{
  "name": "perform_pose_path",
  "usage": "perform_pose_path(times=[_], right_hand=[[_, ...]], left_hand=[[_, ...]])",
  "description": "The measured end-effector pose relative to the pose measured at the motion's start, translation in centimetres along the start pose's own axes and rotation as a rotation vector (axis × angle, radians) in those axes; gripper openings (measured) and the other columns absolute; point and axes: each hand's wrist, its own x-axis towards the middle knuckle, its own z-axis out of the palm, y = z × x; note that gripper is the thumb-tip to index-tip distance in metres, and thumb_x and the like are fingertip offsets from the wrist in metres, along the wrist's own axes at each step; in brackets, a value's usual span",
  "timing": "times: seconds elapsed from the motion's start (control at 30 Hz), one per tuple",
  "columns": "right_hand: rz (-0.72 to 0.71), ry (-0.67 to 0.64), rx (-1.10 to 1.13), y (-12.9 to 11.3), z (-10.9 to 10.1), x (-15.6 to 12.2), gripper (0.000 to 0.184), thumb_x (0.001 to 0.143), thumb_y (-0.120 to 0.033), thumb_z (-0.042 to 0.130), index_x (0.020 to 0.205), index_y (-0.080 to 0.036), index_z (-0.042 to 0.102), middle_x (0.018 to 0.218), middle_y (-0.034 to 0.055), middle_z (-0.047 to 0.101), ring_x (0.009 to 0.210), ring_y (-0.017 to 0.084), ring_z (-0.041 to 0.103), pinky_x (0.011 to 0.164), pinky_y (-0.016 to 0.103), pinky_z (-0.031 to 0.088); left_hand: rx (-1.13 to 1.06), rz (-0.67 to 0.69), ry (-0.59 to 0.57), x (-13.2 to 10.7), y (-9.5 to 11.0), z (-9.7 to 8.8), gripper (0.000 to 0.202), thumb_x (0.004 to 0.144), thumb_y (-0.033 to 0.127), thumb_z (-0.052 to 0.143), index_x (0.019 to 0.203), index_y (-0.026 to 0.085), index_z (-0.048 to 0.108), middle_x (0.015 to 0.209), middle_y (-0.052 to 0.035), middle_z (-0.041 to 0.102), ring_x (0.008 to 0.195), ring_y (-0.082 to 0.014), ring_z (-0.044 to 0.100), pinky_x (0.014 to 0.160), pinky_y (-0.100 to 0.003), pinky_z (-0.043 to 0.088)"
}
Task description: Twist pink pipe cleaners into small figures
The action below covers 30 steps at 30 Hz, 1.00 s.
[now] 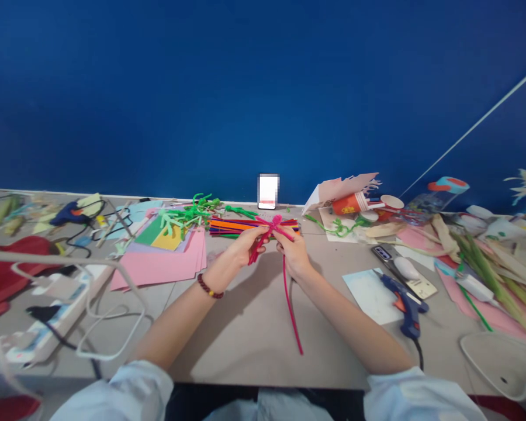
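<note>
Both hands meet over the middle of the table around bright pink pipe cleaners [275, 221], looped and twisted at the top. My left hand [248, 244] pinches the bunch from the left, where short pink ends point down below its fingers. From the other side my right hand [293, 250] grips the same piece, and one long pink stem [291, 304] hangs from it towards the table's front. Just behind the hands lies a pile of multicoloured pipe cleaners [228, 227], partly hidden by them.
A phone [267, 192] stands against the blue wall. To the left are pink paper sheets [158, 266], green pipe-cleaner shapes [201, 206] and a white power strip [52, 324] with cables. On the right lie a blue glue gun [403, 301], another phone [383, 255], paper cups [349, 203] and corn husks [495, 275].
</note>
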Motion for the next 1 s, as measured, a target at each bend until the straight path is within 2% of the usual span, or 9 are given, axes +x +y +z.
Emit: perform_pose_path(times=[0.1,0.2,0.27,0.37,0.47,0.57,0.73,1.0], right_hand=[[0.001,-0.018,0.007,-0.1,0.0,0.0,0.018,0.056,-0.029,0.077,0.069,-0.018,0.071,0.077,-0.0024,0.052,0.046,0.002,0.034,0.041,0.022,0.020],[0.034,-0.001,0.004,-0.2,0.0,0.1,0.022,0.055,-0.031,0.076,0.073,-0.018,0.070,0.070,-0.0029,0.054,0.045,0.003,0.031,0.041,0.022,0.020],[0.075,0.022,0.007,-0.3,0.0,0.2,0.026,0.055,-0.032,0.076,0.076,-0.018,0.069,0.060,-0.0043,0.052,0.044,0.004,0.029,0.041,0.022,0.019],[0.136,0.055,0.043,-0.4,0.1,0.2,0.030,0.054,-0.032,0.076,0.078,-0.017,0.067,0.046,-0.0080,0.042,0.042,0.005,0.027,0.041,0.022,0.017],[0.150,0.080,0.081,-0.6,0.1,0.2,0.032,0.052,-0.033,0.077,0.076,-0.018,0.064,0.044,-0.0088,0.041,0.041,0.005,0.028,0.041,0.021,0.016],[0.137,0.093,0.073,-0.8,0.2,0.1,0.033,0.051,-0.034,0.078,0.075,-0.018,0.063,0.044,-0.0094,0.040,0.041,0.005,0.028,0.041,0.021,0.016],[0.138,0.092,0.073,-1.0,0.2,0.0,0.036,0.050,-0.035,0.078,0.077,-0.019,0.060,0.043,-0.0104,0.038,0.040,0.005,0.029,0.041,0.021,0.016],[0.102,0.085,0.052,-0.8,0.2,0.0,0.035,0.052,-0.038,0.077,0.075,-0.020,0.059,0.044,-0.0103,0.038,0.040,0.004,0.027,0.040,0.020,0.017]], left_hand=[[0.013,-0.001,-0.019,-0.1,0.1,0.1,0.013,0.060,0.020,0.066,0.056,0.015,0.055,0.047,0.0038,0.045,0.041,-0.0046,0.038,0.035,-0.017,0.022],[0.052,0.070,0.019,0.0,-0.2,0.0,0.016,0.059,0.023,0.070,0.058,0.015,0.056,0.051,0.0018,0.049,0.043,-0.0059,0.042,0.037,-0.018,0.027],[0.109,0.194,0.060,0.0,-0.5,0.0,0.018,0.061,0.027,0.071,0.062,0.015,0.059,0.055,0.0001,0.054,0.046,-0.0068,0.045,0.039,-0.019,0.032],[0.277,0.460,0.104,-0.1,-1.0,0.0,0.018,0.065,0.032,0.071,0.069,0.015,0.064,0.062,-0.0011,0.059,0.049,-0.0074,0.048,0.044,-0.020,0.036],[0.447,0.705,0.165,-0.5,-1.4,0.3,0.016,0.067,0.028,0.070,0.078,0.017,0.066,0.074,-0.0030,0.065,0.059,-0.0102,0.056,0.054,-0.021,0.043],[0.541,0.856,0.211,-0.8,-1.6,0.5,0.013,0.070,0.026,0.068,0.080,0.018,0.068,0.082,-0.0049,0.067,0.070,-0.0136,0.060,0.064,-0.025,0.047],[0.655,0.957,0.230,-0.7,-1.8,0.3,0.007,0.074,0.024,0.065,0.077,0.020,0.070,0.083,-0.0052,0.067,0.076,-0.0155,0.061,0.067,-0.026,0.047],[0.672,0.989,0.262,-0.8,-2.0,0.5,0.009,0.076,0.025,0.064,0.081,0.021,0.070,0.084,-0.0053,0.068,0.075,-0.0160,0.061,0.067,-0.027,0.048]])
